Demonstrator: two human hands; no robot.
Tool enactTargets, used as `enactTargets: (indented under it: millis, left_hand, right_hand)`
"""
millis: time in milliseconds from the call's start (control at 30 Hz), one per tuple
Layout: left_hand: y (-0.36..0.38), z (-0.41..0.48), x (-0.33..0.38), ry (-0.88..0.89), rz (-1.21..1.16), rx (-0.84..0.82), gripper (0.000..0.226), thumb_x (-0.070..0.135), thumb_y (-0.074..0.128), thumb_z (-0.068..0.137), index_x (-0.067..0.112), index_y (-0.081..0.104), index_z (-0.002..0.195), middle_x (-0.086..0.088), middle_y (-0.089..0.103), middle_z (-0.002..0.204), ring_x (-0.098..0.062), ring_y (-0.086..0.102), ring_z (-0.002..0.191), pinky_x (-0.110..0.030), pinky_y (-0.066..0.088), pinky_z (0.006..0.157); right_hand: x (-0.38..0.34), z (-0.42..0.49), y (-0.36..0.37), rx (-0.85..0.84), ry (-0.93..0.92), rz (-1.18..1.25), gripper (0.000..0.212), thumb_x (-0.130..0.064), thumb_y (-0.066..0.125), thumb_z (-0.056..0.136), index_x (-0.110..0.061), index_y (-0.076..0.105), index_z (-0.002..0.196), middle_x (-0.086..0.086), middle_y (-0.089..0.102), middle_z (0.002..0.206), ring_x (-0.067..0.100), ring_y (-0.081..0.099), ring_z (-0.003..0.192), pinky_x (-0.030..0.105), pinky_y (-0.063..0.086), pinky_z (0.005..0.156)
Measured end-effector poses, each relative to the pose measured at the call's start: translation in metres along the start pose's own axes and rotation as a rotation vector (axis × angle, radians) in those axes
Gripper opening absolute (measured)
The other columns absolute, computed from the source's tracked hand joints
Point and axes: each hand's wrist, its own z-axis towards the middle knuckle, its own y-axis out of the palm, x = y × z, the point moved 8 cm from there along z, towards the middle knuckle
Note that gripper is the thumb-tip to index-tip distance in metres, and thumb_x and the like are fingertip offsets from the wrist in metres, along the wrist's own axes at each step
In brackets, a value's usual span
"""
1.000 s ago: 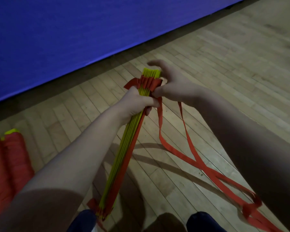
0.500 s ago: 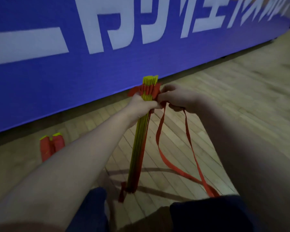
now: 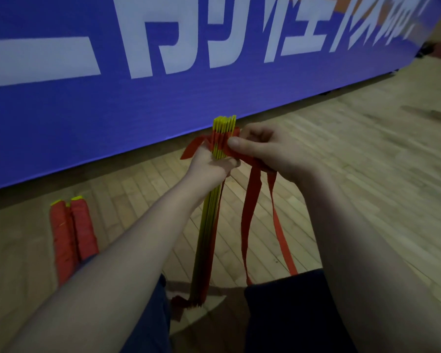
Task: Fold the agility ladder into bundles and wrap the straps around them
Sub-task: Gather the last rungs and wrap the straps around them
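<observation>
A stack of yellow ladder rungs [image 3: 206,240] stands upright in front of me, its lower end near the floor between my knees. My left hand [image 3: 211,166] grips the stack near its top. My right hand [image 3: 262,151] pinches the red strap [image 3: 251,212] against the top of the stack, thumb on the red band there. Two loops of strap hang down from my right hand to my right knee. A short red strap end sticks out left of the stack top.
Two finished bundles [image 3: 73,235] wrapped in red strap lie side by side on the wooden floor [image 3: 367,161] at the left. A blue banner [image 3: 138,98] with white lettering stands along the far edge of the floor. My knees in dark trousers fill the bottom.
My head has tilted up, so the banner lettering and both bundles show. The stack stands more upright, and my right hand has closed its fingers and thumb onto the strap at the stack's top.
</observation>
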Motion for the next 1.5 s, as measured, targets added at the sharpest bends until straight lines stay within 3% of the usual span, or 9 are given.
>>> enactTargets:
  millis: [200,333,533,667,833,967,1200,1333,1500]
  left_hand:
    - [0.001,0.016,-0.005,0.062,0.024,0.116,0.012,0.018,0.064,0.081,0.020,0.067,0.092,0.004,0.061,0.071,-0.012,0.058,0.065,-0.027,0.042,0.058]
    - [-0.010,0.016,-0.005,0.095,0.113,0.195,0.030,0.021,0.066,0.081,0.013,0.066,0.109,0.002,0.066,0.088,-0.018,0.065,0.086,-0.025,0.046,0.071]
    - [-0.006,0.009,-0.030,-0.008,0.204,0.173,0.033,0.025,0.051,0.098,0.010,0.055,0.127,0.017,0.049,0.087,-0.001,0.050,0.084,-0.008,0.040,0.068]
    - [-0.014,0.009,-0.022,0.020,0.284,0.219,0.020,0.021,0.057,0.095,0.010,0.053,0.078,0.002,0.048,0.065,-0.010,0.052,0.067,-0.011,0.035,0.044]
    - [-0.024,0.010,-0.021,-0.038,0.102,0.257,0.032,0.017,0.064,0.088,0.000,0.060,0.115,-0.009,0.062,0.076,-0.040,0.065,0.087,-0.032,0.049,0.065]
    - [-0.019,0.008,-0.012,-0.027,-0.013,0.149,0.018,0.010,0.065,0.083,-0.002,0.064,0.096,-0.003,0.054,0.056,-0.011,0.052,0.048,-0.022,0.042,0.048]
    - [0.005,-0.007,0.009,0.105,-0.094,-0.143,0.005,0.010,0.063,0.069,0.014,0.064,0.069,0.001,0.055,0.055,-0.011,0.048,0.053,-0.024,0.042,0.052]
    - [-0.001,-0.002,0.008,0.123,-0.027,-0.124,0.024,-0.006,0.059,0.085,0.012,0.058,0.068,0.008,0.054,0.051,-0.009,0.048,0.052,-0.022,0.041,0.054]
    - [-0.006,-0.001,0.008,0.117,0.021,-0.120,0.022,-0.003,0.069,0.082,0.015,0.061,0.072,0.010,0.057,0.051,-0.006,0.054,0.053,-0.022,0.045,0.057]
  right_hand:
    - [0.001,0.002,-0.013,0.180,-0.119,-0.212,0.013,-0.013,0.071,0.088,-0.002,0.070,0.081,-0.005,0.065,0.070,0.004,0.057,0.056,0.020,0.046,0.054]
    - [-0.008,-0.009,-0.018,0.330,-0.214,-0.560,0.014,-0.040,0.071,0.083,-0.034,0.066,0.071,-0.010,0.052,0.103,0.015,0.050,0.104,0.041,0.042,0.093]
    - [-0.023,-0.021,0.009,0.266,-0.318,-0.631,0.026,-0.024,0.063,0.087,-0.001,0.063,0.073,0.006,0.058,0.070,0.019,0.050,0.078,0.038,0.041,0.073]
    - [-0.022,-0.021,0.013,0.168,-0.280,-0.470,0.025,-0.019,0.064,0.090,0.002,0.065,0.077,0.014,0.060,0.071,0.023,0.056,0.071,0.037,0.045,0.067]
    - [0.003,-0.015,-0.009,0.206,-0.079,-0.235,0.027,-0.030,0.064,0.090,-0.004,0.069,0.086,0.017,0.069,0.084,0.034,0.066,0.082,0.054,0.053,0.080]
    - [0.026,-0.013,-0.019,0.261,0.042,-0.081,0.019,-0.021,0.059,0.096,-0.004,0.061,0.089,0.007,0.073,0.081,0.020,0.071,0.084,0.045,0.056,0.089]
    - [0.032,-0.013,-0.003,0.068,0.190,0.315,0.030,-0.009,0.046,0.099,-0.004,0.057,0.071,0.012,0.062,0.072,0.022,0.061,0.067,0.029,0.055,0.065]
    - [0.037,-0.019,0.015,-0.102,0.311,0.379,0.034,-0.016,0.035,0.102,-0.001,0.064,0.091,0.016,0.065,0.076,0.030,0.065,0.059,0.035,0.056,0.058]
    - [0.039,-0.013,-0.001,0.142,0.275,0.201,0.029,-0.014,0.044,0.099,-0.005,0.052,0.071,0.009,0.043,0.048,0.021,0.038,0.035,0.028,0.034,0.042]
